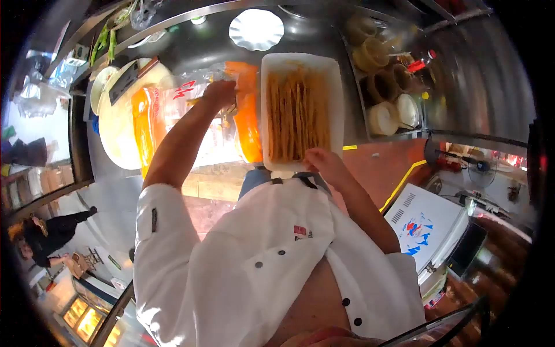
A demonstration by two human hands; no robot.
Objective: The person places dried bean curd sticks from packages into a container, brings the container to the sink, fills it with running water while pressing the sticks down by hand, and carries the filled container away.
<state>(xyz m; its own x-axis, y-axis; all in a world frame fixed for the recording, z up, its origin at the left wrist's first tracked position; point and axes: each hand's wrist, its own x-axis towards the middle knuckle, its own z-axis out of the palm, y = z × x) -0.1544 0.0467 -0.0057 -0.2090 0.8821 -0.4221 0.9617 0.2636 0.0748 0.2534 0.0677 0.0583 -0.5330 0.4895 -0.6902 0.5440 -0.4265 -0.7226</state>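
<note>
My left hand (221, 94) is closed over a clear and orange plastic bag (247, 130) with red lettering. Thin yellowish bits show beside its fingers, but what it grips is hidden. To the right of the bag stands a white rectangular tray (337, 92), filled with long, thin brown sticks (298, 118) lying lengthwise, side by side. My right hand (325, 166) has its fingers curled over the tray's near rim, close to the lower ends of the sticks.
A cleaver (124, 82) rests on a round cutting board (118, 133) at left. Behind the tray is a white fluted dish (256, 30). Several containers (383, 118) stand in a rack on the right. A person (55, 234) in dark clothes is at far left.
</note>
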